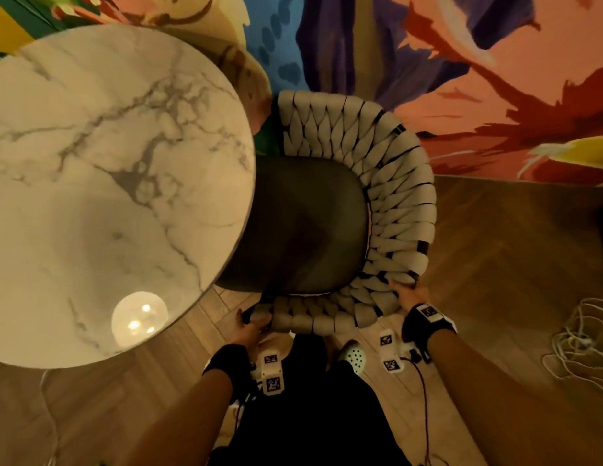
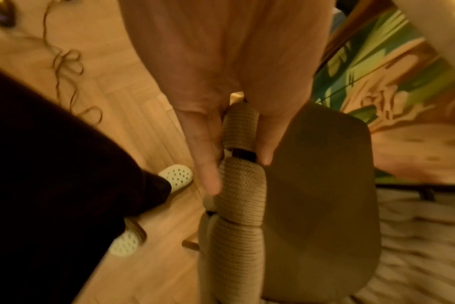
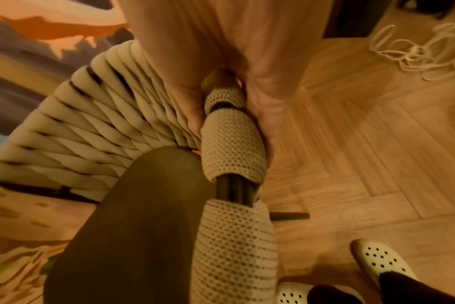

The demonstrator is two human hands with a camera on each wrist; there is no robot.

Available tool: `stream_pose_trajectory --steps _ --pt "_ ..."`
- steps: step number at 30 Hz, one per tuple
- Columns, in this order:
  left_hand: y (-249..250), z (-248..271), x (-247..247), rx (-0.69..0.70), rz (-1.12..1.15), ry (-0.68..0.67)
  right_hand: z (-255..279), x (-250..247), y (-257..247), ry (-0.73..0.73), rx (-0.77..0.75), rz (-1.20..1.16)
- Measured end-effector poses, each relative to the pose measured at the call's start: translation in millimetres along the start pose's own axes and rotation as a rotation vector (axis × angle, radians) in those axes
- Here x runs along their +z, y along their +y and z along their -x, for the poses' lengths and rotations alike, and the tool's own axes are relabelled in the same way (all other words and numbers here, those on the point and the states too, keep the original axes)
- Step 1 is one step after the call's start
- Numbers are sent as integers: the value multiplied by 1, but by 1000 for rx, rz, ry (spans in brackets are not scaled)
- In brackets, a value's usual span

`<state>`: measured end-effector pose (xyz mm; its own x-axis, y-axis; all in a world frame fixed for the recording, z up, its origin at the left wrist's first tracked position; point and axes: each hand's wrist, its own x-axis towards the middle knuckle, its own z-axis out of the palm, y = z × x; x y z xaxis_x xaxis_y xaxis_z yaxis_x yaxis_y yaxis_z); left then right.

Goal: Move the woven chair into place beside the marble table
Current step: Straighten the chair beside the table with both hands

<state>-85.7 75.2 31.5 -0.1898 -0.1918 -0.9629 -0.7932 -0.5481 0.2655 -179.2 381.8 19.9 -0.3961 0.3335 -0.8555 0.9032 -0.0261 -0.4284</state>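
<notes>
Nearest: two forearms, each with one black wrist strap. Four square-patterned white marker blocks counted at the wrists, two per side; the patterns are codes, with no readable lettering. Two pale perforated clogs (image 1: 354, 356) stand on the herringbone wood floor (image 1: 495, 264).

Left hand (image 1: 251, 326): fingers and thumb curled round the near left end of the chair's padded rim, thumb on the inner side. Right hand (image 1: 409, 294): wrapped round the rim at the near right corner, rim between thumb and fingers.

One woven chair (image 1: 391, 203), beige woven back and one dark seat cushion (image 1: 307, 227); the seat's left edge sits under the rim of the one round marble table (image 1: 108, 179).

One loose coil of white cable (image 1: 582, 341) lies right. Beyond, one multicoloured rug (image 1: 495, 79).
</notes>
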Motion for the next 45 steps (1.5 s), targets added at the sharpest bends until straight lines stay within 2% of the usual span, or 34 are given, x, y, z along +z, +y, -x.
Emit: stream_pose_trajectory --steps 7,13,25,28,33,37,41,45 --pt "-1 8 -9 6 2 24 -13 -7 28 5 2 -48" --pt "4 5 4 3 -38 16 -14 -9 9 46 4 -154" --pt "25 0 31 68 -159 -15 -48 -8 -32 76 -33 -47" --pt "25 -1 29 80 -165 -10 -54 -7 -30 30 -50 -3" --pt "18 -1 6 88 -156 80 -39 -1 -4 -37 -24 -98" --pt "9 -1 6 107 -169 78 -35 -10 6 -34 -1 -137" --pt "0 -4 16 119 -181 45 -39 -20 4 63 -9 -123" --pt "10 -1 15 143 -211 54 -35 -14 0 21 0 -84"
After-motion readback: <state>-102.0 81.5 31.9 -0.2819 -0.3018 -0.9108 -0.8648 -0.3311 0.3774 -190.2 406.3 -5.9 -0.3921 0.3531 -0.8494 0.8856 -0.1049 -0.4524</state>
